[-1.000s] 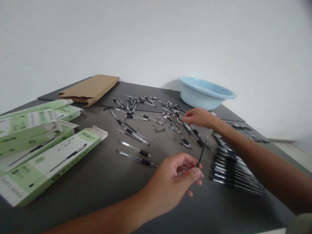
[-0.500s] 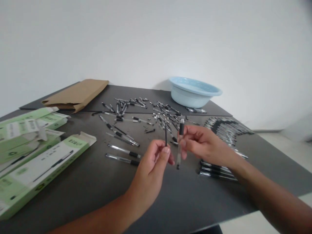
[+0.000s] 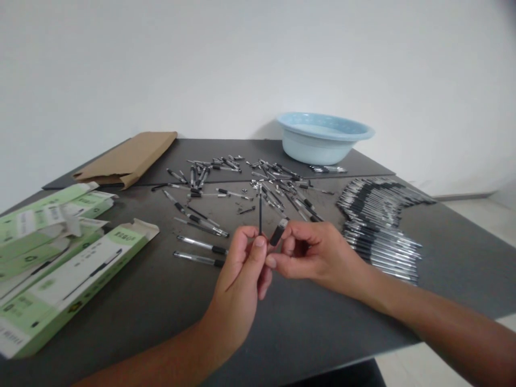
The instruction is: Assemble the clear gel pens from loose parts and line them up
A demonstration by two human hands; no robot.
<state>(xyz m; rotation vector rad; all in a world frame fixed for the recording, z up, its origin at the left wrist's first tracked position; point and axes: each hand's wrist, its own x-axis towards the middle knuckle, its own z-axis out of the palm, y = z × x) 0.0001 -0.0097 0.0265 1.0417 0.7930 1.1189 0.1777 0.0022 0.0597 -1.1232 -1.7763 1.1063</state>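
Observation:
My left hand (image 3: 244, 274) pinches a thin black pen refill (image 3: 260, 212) between thumb and forefinger, its tip pointing up. Close against it, my right hand (image 3: 312, 250) grips a pen barrel (image 3: 278, 233) with a black rubber grip, tilted to one side. The lower part of the barrel is hidden by my fingers. Beyond the hands lie loose pens and small pen parts (image 3: 276, 185) in a scattered heap. Two pens (image 3: 201, 245) lie just left of my left hand. A long row of pens (image 3: 381, 236) is laid side by side to the right of my right hand.
Green and white cardboard boxes (image 3: 76, 290) cover the left side of the dark table (image 3: 141, 333). A brown paper bag (image 3: 129, 156) lies at the back left. At the back right stands a light blue basin (image 3: 322, 142), with several pens (image 3: 328, 169) before it.
The pen barrel in my right hand has gone from upright to tilted and come closer to my left hand. Both hands have shifted a little left in view, the refill still held.

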